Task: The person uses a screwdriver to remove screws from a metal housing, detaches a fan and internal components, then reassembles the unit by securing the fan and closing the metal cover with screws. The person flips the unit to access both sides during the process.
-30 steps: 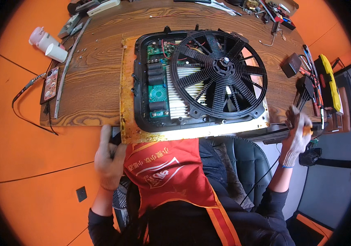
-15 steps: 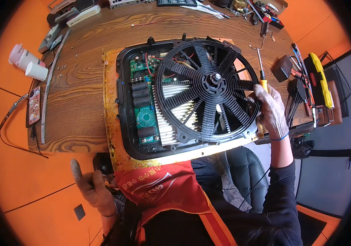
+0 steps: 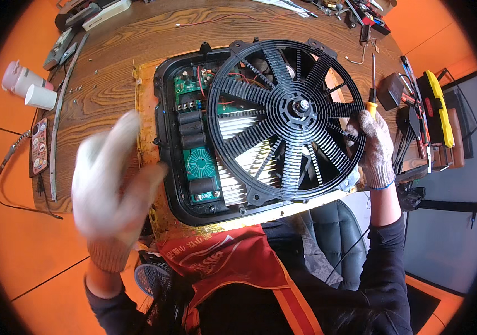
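A round black cooling fan (image 3: 286, 142) with a ribbed guard lies tilted over the right part of an open black case (image 3: 169, 198). In my gloved right hand (image 3: 373, 146) are the fan's right rim and a screwdriver (image 3: 372, 103) with a yellow handle, its shaft pointing up and away. My gloved left hand (image 3: 110, 181), smeared by motion, hovers at the case's left side with fingers apart and nothing in them. Inside the case show a green circuit board (image 3: 200, 163), black cylindrical parts (image 3: 192, 129), thin red wires and silver heatsink fins (image 3: 237, 187). The fan hides the rest.
The case rests on a yellow, stained board (image 3: 145, 111) at the near edge of the wooden table (image 3: 110, 78). A white cup (image 3: 41, 96), a bottle and a phone (image 3: 39, 146) are at left. Hand tools, a black box (image 3: 390, 91) and a yellow-black case (image 3: 438, 109) lie right.
My left hand has risen from below the table's edge to beside the case. The fan has shifted slightly right, with my right hand still holding it and the screwdriver.
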Tool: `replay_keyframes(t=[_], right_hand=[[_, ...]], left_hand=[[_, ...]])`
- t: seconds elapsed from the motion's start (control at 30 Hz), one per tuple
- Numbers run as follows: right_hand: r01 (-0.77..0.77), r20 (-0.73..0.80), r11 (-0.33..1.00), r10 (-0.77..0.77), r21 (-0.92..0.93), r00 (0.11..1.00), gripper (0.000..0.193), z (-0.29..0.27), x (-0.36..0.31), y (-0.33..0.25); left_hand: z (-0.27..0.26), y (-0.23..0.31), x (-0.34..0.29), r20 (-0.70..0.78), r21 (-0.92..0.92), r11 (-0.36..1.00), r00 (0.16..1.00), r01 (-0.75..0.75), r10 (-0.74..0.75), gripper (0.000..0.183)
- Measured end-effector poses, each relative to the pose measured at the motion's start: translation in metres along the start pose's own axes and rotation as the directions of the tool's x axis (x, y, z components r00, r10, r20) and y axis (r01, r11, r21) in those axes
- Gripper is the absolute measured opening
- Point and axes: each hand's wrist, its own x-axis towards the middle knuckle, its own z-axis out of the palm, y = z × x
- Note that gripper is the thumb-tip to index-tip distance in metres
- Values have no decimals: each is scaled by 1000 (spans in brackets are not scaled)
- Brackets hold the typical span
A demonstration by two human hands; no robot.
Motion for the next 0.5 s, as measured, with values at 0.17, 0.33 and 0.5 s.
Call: replay_keyframes(t=[0.17, 0.33, 0.5], right_hand=[[21, 57, 1000, -22, 19, 998, 24, 2, 4, -1], [-14, 40, 1000, 14, -12, 999, 23, 8, 8, -3], [-132, -50, 981, 126, -141, 991, 30, 21, 12, -9]], left_hand=[[59, -3, 59, 61, 147, 947, 959, -284, 278, 29], [79, -7, 68, 362, 96, 995, 930, 36, -69, 40], [76, -18, 75, 460, -98, 930, 845, 354, -273, 61]])
